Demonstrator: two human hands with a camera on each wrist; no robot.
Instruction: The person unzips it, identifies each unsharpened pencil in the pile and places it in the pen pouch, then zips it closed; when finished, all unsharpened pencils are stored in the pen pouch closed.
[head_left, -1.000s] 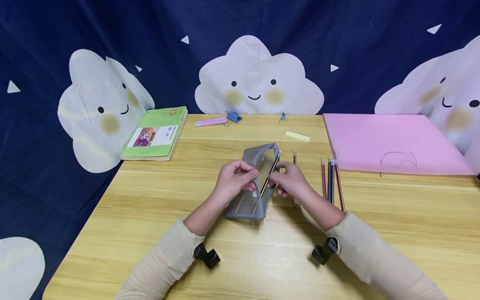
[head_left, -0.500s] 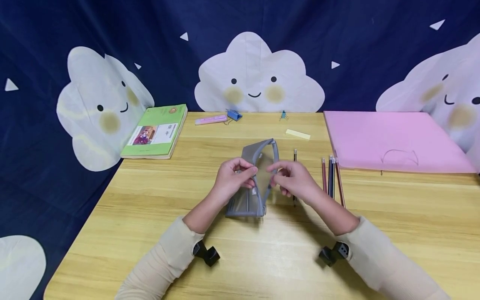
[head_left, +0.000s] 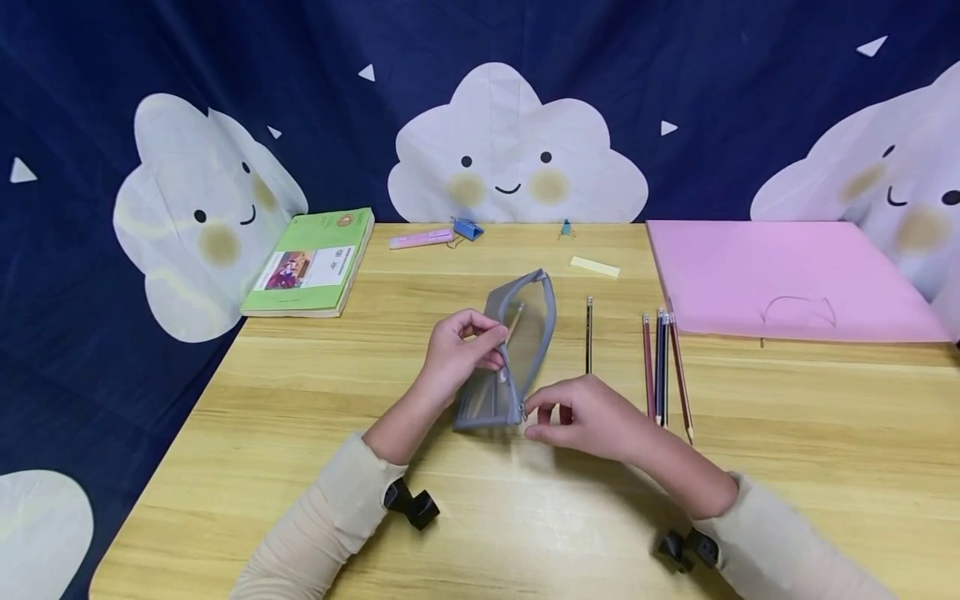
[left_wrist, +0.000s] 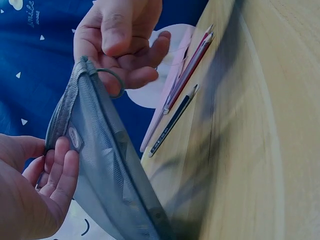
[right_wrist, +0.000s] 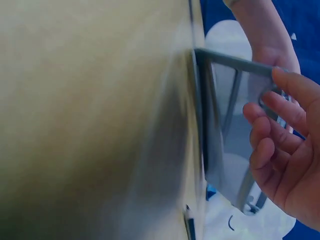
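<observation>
A grey mesh pencil case (head_left: 480, 404) stands on the table with its zipped mouth spread apart. My left hand (head_left: 461, 354) pinches one edge of that mouth, beside a small label seen in the left wrist view. Inside the case leans a pencil (head_left: 514, 323), its lower part hidden behind the left hand and mesh. My right hand (head_left: 588, 417) is at the near end of the zip, fingers bent, thumb and forefinger apart. In the left wrist view a cord loop (left_wrist: 120, 85) hangs from the zip end, close to the right fingers. A dark pencil (head_left: 588, 333) lies just beyond the right hand.
Several red and dark pencils (head_left: 662, 367) lie right of the right hand. A pink folder (head_left: 795, 283) is at the back right, a green book (head_left: 315, 242) at the back left. A pink stick-like item (head_left: 422, 239), binder clips (head_left: 468, 229) and a yellow strip (head_left: 595, 267) lie behind.
The right hand let its pencil go into the case, then drew back and moved toward me to the near zip end. The left hand kept its pinch on the case edge.
</observation>
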